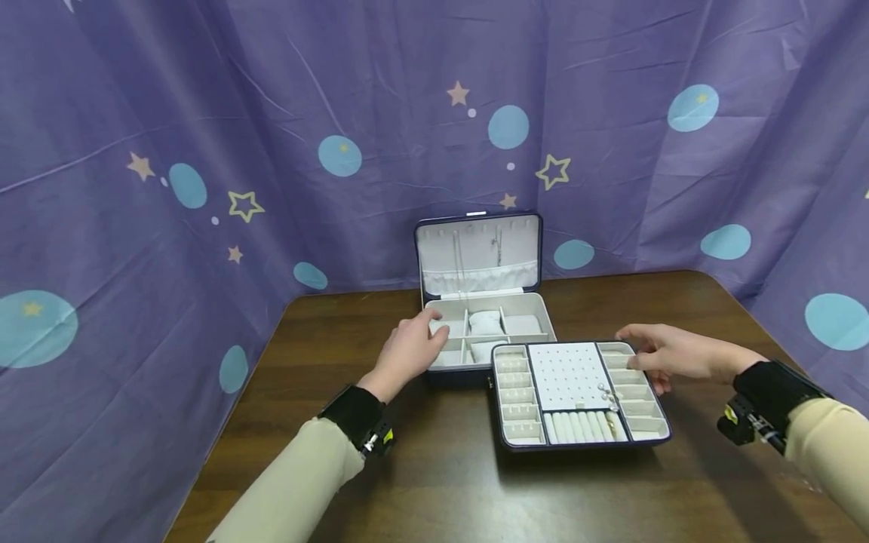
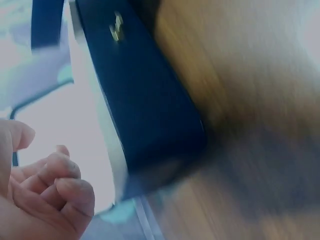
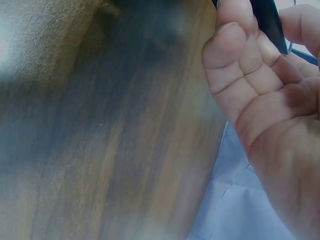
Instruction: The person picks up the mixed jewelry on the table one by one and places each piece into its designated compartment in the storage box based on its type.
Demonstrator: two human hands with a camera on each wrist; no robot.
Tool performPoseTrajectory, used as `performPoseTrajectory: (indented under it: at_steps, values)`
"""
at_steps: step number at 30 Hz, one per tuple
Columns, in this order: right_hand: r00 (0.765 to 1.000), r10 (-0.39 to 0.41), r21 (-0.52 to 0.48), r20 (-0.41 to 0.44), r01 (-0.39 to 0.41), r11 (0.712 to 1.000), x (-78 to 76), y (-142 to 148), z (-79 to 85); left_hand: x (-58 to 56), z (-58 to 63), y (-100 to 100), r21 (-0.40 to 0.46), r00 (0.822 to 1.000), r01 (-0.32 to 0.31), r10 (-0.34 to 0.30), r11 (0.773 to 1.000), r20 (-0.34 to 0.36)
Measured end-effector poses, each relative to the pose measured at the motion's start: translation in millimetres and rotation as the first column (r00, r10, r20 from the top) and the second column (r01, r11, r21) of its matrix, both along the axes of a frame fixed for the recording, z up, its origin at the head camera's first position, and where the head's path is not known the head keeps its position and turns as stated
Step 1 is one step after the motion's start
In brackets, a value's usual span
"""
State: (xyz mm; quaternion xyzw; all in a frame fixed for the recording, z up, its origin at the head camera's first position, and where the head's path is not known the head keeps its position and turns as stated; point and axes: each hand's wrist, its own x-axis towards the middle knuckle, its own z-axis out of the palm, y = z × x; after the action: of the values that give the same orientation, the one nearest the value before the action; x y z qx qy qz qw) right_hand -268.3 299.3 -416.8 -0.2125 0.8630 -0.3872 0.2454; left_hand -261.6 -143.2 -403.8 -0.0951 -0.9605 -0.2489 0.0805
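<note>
My right hand (image 1: 668, 354) grips the right edge of a navy jewelry tray (image 1: 566, 377), thumb on top and fingers beneath. The tray hangs in front of an open jewelry box (image 1: 523, 324), overlapping its front right corner in the head view. White slots line both its sides; pearl-like earrings (image 1: 606, 395) hang on the middle panel, and a gold ring (image 1: 611, 426) sits among the ring rolls. My left hand (image 1: 407, 347) is over the box's left compartments, fingers loosely bent and holding nothing. White cushions (image 1: 485, 323) lie in the box's middle compartments.
The box's raised lid (image 1: 434, 256) stands at the back with necklaces (image 1: 498, 245) hanging inside. A gold clasp (image 2: 117, 27) is on the box's dark front. All stands on a brown wooden table (image 1: 339, 324), with a purple curtain (image 1: 407, 90) behind its back edge.
</note>
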Motion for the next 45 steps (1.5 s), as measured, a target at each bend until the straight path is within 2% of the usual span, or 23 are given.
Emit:
performPoseTrajectory:
  at_steps: [3, 5, 8, 12, 15, 18, 22, 24, 27, 29, 32, 39, 45]
  values:
    - [1.0, -0.008, -0.002, -0.002, 0.008, 1.0, -0.2, -1, 2.7, 10.4, -0.2, 11, 0.068, 0.992, 0.101, -0.105, 0.993, 0.069]
    - [1.0, -0.019, 0.002, -0.005, 0.019, 1.0, -0.3, -2, 5.0, 16.9, -1.1, 18, 0.137, 0.974, 0.148, -0.169, 0.979, 0.154]
    - [0.999, -0.037, 0.012, -0.007, 0.037, 0.999, -0.7, -4, 8.9, 25.6, -2.8, 25, 0.252, 0.92, 0.188, -0.259, 0.949, 0.292]
    - [0.999, -0.041, 0.022, -0.008, 0.042, 0.999, -1.8, -7, 12.5, 34.0, -4.7, 33, 0.36, 0.853, 0.218, -0.356, 0.907, 0.38]
    - [0.999, -0.037, 0.036, -0.023, 0.038, 0.999, -2.9, -9, 13.9, 38.3, -6.0, 37, 0.454, 0.815, 0.198, -0.404, 0.868, 0.416]
    - [0.999, -0.035, 0.054, -0.039, 0.037, 0.998, -4.3, -11, 14.7, 41.1, -9.0, 39, 0.554, 0.78, 0.129, -0.429, 0.823, 0.455]
    - [0.998, -0.035, 0.036, -0.048, 0.036, 0.999, -6.4, -16, 14.7, 43.3, -10.6, 40, 0.639, 0.755, 0.024, -0.433, 0.769, 0.493]
    - [0.998, -0.04, 0.024, -0.055, 0.041, 0.999, -7.9, -18, 14.5, 43.5, -9.4, 40, 0.667, 0.754, -0.021, -0.426, 0.745, 0.5]
    - [0.997, -0.064, 0.018, -0.053, 0.065, 0.998, -10.4, -22, 15.9, 42.4, -7.2, 39, 0.693, 0.767, -0.057, -0.414, 0.718, 0.491]
    - [0.995, -0.083, 0.017, -0.058, 0.084, 0.996, -11.8, -26, 17.9, 41.0, -6.1, 38, 0.698, 0.778, -0.061, -0.403, 0.714, 0.481]
    - [0.993, -0.102, 0.022, -0.066, 0.104, 0.994, -12.8, -31, 21.9, 38.8, -3.8, 35, 0.689, 0.793, -0.063, -0.383, 0.722, 0.474]
    - [0.983, -0.155, 0.01, -0.097, 0.156, 0.988, -17.8, -47, 31.5, 30.3, 1.4, 30, 0.652, 0.85, -0.077, -0.292, 0.754, 0.438]
    - [0.976, -0.173, -0.001, -0.133, 0.175, 0.985, -23.3, -58, 35.0, 25.8, 8.4, 24, 0.64, 0.86, -0.139, -0.228, 0.756, 0.457]
